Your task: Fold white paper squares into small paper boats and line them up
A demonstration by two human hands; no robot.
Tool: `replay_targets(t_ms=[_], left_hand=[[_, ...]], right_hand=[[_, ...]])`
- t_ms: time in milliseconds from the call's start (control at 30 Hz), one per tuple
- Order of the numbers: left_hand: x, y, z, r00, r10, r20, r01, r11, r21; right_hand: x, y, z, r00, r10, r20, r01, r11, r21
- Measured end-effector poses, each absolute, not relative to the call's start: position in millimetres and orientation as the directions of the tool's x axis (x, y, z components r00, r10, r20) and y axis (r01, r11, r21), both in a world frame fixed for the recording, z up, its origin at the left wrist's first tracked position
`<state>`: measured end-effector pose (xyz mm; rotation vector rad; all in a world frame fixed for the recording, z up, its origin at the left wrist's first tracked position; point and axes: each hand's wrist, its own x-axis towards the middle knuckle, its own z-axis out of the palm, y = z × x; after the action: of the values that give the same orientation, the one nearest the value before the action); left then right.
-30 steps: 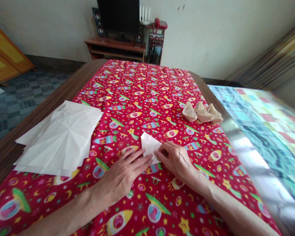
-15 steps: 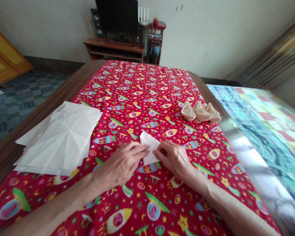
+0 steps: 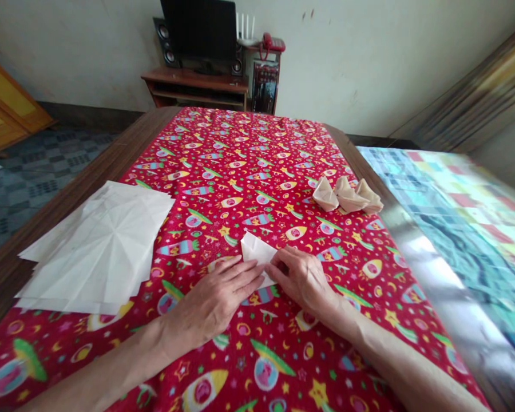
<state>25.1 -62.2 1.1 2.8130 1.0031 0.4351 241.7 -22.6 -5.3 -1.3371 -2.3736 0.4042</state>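
Note:
A small folded white paper lies on the red rocket-print tablecloth in front of me. My left hand rests flat on its near left part, fingers stretched out and pressing down. My right hand sits at its right edge, fingers curled and pinching the paper's fold. Most of the paper's near half is hidden under my fingers.
A stack of creased white sheets lies at the left. Folded beige paper shapes sit at the right near the table edge. A colourful patterned surface runs along the right. A TV stand is against the far wall.
My left hand slid forward onto the paper, then flattened on it. My right hand stayed at the paper's right edge. The camera view drifted slightly.

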Motion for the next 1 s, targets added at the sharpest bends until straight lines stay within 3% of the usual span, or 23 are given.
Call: replay_targets(t_ms=[400, 467, 567, 600, 800, 1000], left_hand=[[25.3, -69.1, -4.6, 0.723, 0.658, 0.211, 0.63, -0.753, 0.19], [25.4, -68.9, -4.1, 0.724, 0.66, 0.2, 0.631, -0.751, 0.193], [25.4, -68.9, -3.1, 0.733, 0.653, 0.188, 0.623, -0.756, 0.198], [25.5, -69.0, -2.7, 0.734, 0.651, 0.191, 0.621, -0.758, 0.197], [26.2, -69.6, -0.3, 0.736, 0.645, 0.205, 0.631, -0.764, 0.137], [25.1, -69.4, 0.2, 0.735, 0.651, 0.19, 0.632, -0.759, 0.156]], right_hand=[[242.6, -26.9, -5.7, -0.467, 0.835, 0.292, 0.766, 0.547, -0.338], [243.6, -33.9, -2.9, -0.51, 0.772, 0.379, 0.733, 0.621, -0.278], [243.5, -52.6, 1.8, -0.671, 0.58, 0.462, 0.587, 0.796, -0.148], [242.9, -59.4, 3.0, -0.721, 0.529, 0.448, 0.539, 0.834, -0.119], [247.6, -78.2, 3.1, -0.774, 0.554, 0.305, 0.573, 0.819, -0.033], [276.6, -79.5, -5.1, -0.81, 0.543, 0.221, 0.564, 0.825, 0.042]])
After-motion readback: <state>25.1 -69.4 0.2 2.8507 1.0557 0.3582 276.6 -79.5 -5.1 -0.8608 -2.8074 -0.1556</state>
